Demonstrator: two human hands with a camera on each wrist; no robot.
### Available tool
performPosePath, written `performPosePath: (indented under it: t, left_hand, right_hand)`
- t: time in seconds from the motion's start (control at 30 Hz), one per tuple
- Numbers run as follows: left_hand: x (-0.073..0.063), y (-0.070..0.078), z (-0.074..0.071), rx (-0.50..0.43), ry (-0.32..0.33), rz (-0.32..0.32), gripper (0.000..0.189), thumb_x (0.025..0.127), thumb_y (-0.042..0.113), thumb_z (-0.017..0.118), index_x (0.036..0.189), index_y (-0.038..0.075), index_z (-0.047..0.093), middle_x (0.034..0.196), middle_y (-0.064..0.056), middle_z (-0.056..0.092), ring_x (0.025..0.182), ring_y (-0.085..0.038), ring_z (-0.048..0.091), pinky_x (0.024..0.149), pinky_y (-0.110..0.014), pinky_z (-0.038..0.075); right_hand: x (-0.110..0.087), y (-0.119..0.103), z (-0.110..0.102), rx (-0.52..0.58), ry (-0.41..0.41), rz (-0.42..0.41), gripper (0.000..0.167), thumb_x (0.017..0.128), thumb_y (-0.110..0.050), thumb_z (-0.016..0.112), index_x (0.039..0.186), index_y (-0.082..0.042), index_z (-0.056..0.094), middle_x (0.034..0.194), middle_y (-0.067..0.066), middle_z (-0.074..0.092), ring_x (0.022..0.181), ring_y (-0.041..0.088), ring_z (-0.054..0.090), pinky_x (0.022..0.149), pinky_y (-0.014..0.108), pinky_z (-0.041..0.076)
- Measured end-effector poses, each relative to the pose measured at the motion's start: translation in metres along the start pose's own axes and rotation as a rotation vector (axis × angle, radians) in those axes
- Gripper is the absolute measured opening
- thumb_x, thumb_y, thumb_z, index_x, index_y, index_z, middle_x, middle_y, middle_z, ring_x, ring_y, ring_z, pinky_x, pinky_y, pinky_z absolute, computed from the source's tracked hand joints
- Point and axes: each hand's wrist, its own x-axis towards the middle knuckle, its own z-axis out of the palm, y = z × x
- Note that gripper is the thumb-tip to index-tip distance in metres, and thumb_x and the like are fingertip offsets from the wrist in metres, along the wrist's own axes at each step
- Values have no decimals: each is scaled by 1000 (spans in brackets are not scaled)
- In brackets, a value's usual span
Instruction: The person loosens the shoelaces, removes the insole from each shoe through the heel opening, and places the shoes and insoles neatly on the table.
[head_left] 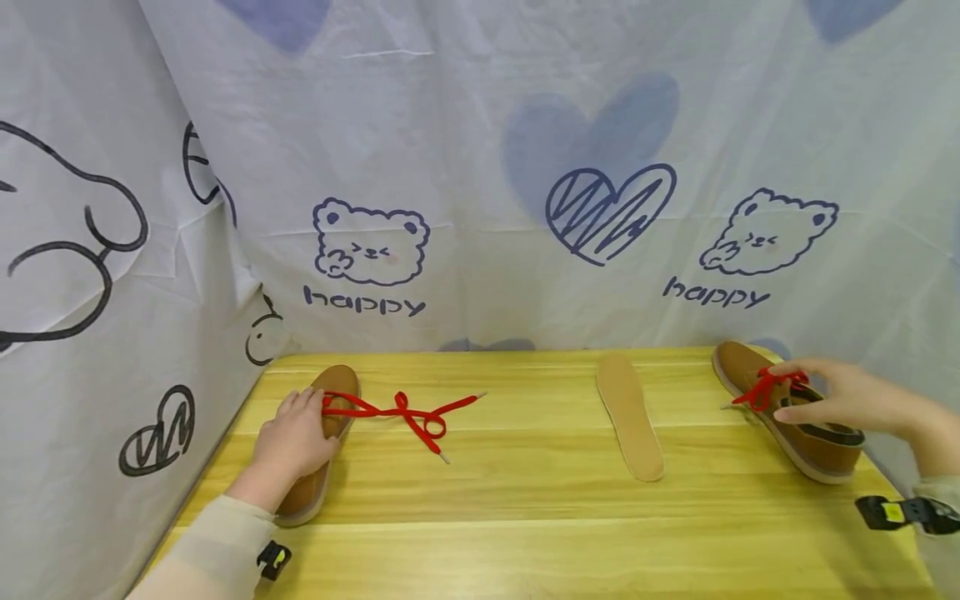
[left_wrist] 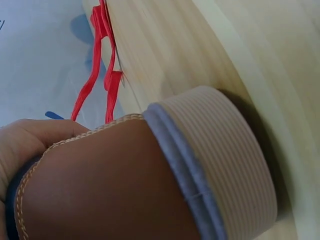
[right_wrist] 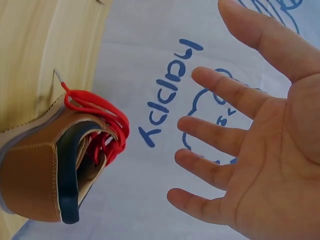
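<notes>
A brown leather shoe [head_left: 342, 383] with a pale ribbed sole lies at the left of the table. My left hand [head_left: 294, 435] grips it from above, covering much of its middle. The left wrist view shows the heel [left_wrist: 105, 185] close up, with the thumb along the stitched collar. Red laces [head_left: 378, 412] trail rightward from this shoe over the wood. Over the matching shoe [head_left: 741, 364] at the right, my right hand [head_left: 843, 398] hovers with fingers spread, apart from it in the right wrist view. Its red laces [right_wrist: 102, 105] are looped near the dark-lined opening.
A tan insole [head_left: 632, 421] lies flat on the yellow wooden table [head_left: 517, 500], left of the right shoe. A white cloth [head_left: 480, 150] with printed bears and hearts hangs behind the table and along its left side. Each wrist wears a small black camera.
</notes>
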Motion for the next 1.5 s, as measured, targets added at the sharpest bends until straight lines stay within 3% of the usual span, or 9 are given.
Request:
performPosePath:
  t: [0.37, 0.9, 1.3, 1.5]
  left_hand:
    - [1, -19, -2, 8, 0, 19, 80, 84, 23, 73, 145, -14, 37, 148, -36, 37, 138, -54, 29, 97, -74, 35]
    - [3, -39, -7, 12, 10, 50, 78, 83, 21, 74, 142, -17, 39, 143, -38, 40, 134, -55, 32, 102, -72, 33]
    - [3, -48, -16, 17, -30, 45, 78, 84, 22, 74, 142, -16, 39, 146, -37, 38, 134, -55, 31, 101, -75, 32]
    - [4, -54, -17, 21, -34, 40, 78, 85, 22, 74, 143, -16, 38, 146, -37, 37, 133, -56, 31, 100, -74, 33]
  right_hand:
    - [8, 12, -9, -5, -9, 30, 91, 81, -43, 81, 140, 13, 40, 140, 47, 31, 122, 64, 32, 94, 79, 30]
    - [16, 32, -18, 77, -76, 76, 106, 80, -36, 84, 148, 14, 21, 144, 50, 16, 124, 69, 22, 92, 82, 29]
    - [25, 39, -27, 48, -93, 57, 106, 79, -32, 85, 149, 14, 19, 144, 50, 17, 125, 69, 22, 95, 81, 27]
    - [29, 42, -24, 64, -108, 86, 111, 79, -35, 85, 150, 13, 14, 145, 50, 13, 126, 69, 21, 96, 81, 25]
